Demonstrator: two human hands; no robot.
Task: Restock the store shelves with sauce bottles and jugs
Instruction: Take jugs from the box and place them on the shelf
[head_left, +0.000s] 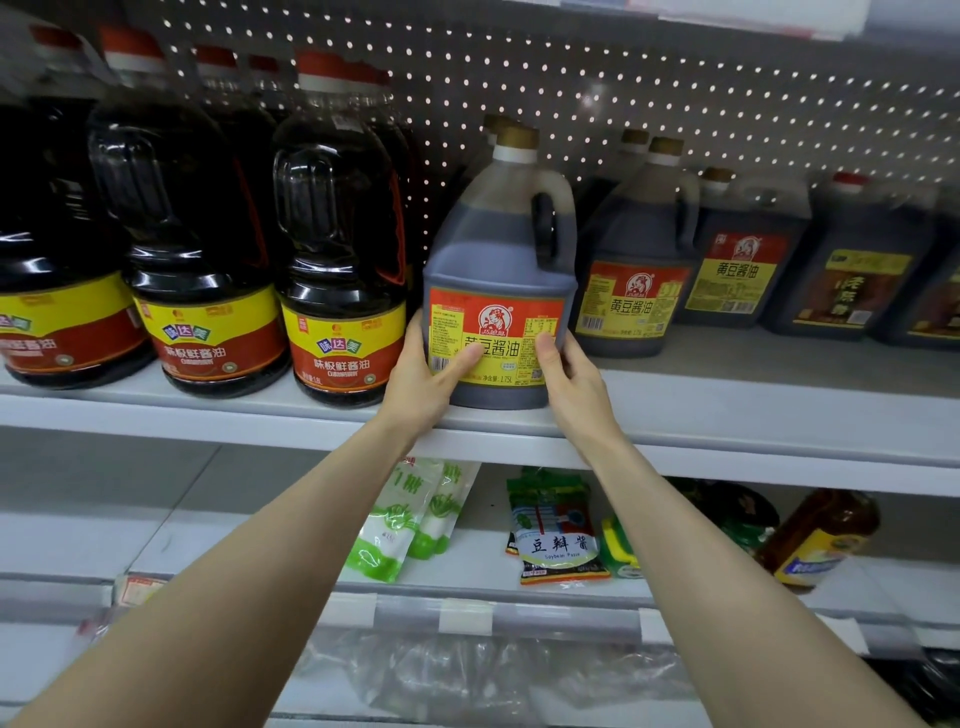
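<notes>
A dark soy sauce jug (498, 249) with a gold cap and a red and yellow label stands upright at the front edge of the upper shelf (727, 415). My left hand (426, 374) grips its lower left side, thumb on the label. My right hand (569, 374) grips its lower right side, thumb also on the label. More jugs of the same kind (631, 280) stand to its right, set further back.
Big round red-capped soy sauce bottles (340, 270) crowd the shelf close on the left. Squarer dark jugs (841, 270) stand at the far right. The lower shelf holds green sachets (400, 519), a soybean paste packet (558, 535) and a lying brown bottle (821, 535).
</notes>
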